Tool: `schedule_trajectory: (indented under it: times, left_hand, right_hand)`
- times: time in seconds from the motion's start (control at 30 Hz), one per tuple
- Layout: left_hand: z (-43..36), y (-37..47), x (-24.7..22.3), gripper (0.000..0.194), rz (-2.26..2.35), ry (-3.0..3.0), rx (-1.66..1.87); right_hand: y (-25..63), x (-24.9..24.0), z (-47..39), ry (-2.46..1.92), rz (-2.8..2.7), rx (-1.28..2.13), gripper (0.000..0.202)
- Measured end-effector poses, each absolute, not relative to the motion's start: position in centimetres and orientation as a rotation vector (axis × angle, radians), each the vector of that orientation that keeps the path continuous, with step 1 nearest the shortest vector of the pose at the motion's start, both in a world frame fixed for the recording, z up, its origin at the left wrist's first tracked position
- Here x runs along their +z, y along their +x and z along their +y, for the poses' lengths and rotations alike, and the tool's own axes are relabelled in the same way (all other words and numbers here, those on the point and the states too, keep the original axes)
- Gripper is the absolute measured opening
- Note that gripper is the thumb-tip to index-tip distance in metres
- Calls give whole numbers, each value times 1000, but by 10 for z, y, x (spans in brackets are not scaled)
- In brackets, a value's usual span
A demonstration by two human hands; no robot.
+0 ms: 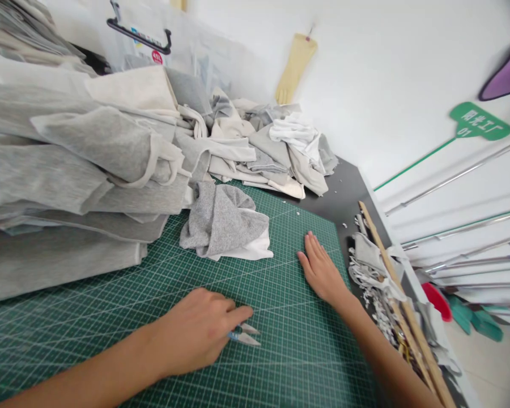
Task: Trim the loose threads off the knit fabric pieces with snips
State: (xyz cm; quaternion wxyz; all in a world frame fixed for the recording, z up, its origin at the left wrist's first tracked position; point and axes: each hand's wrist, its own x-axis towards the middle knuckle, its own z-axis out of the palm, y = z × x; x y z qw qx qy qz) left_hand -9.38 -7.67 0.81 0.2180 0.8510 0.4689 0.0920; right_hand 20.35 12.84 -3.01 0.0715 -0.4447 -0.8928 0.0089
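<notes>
My left hand is closed round a pair of thread snips, low over the green cutting mat. The two pointed blades stick out to the right, slightly apart, and the handles are mostly hidden in my fingers. Flat on the mat's right part lies my right hand, fingers stretched out and together, thumb apart, with nothing in it. Between and beyond both hands sits a crumpled piece of grey fabric with a white part showing under its front edge. Neither hand touches it.
Stacked grey fabric rises at the left. A loose heap of grey and cream cloth lies at the back, before a clear plastic box. Scraps and wooden strips line the table's right edge. A yellow glove hangs on the wall.
</notes>
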Motion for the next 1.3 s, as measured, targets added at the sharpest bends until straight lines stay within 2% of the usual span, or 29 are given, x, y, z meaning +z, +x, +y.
schedule_trajectory:
  times: [0.17,0.3,0.53,0.7,0.83,0.93,1.13,1.3]
  left_hand:
    - [-77,-94,8,50,1279,2368,255]
    - [-77,-93,6,52,1272,2380,263]
    - [-77,-92,3,59,1281,2361,259]
    - [-75,-93,4,62,1264,2347,245]
    - [-73,-94,8,60,1260,2341,213]
    - [-73,-94,10,55,1244,2345,220]
    - [-76,-94,8,50,1239,2365,246]
    - [-76,-94,8,47,1251,2368,252]
  right_hand:
    - [297,-43,117,-1366,-2593,-224,67]
    - [308,-29,108,-1408,-2570,-314,67]
    - [176,9,148,-1200,-2665,144,68]
    - [85,-9,219,-1095,-2810,236,72]
    - [67,-23,245,-1111,-2847,223,73]
    - [96,-29,244,-1174,-2821,179,73]
    - [208,-31,232,-1411,-2651,35,73]
    - [269,-23,214,-1409,-2610,-47,59]
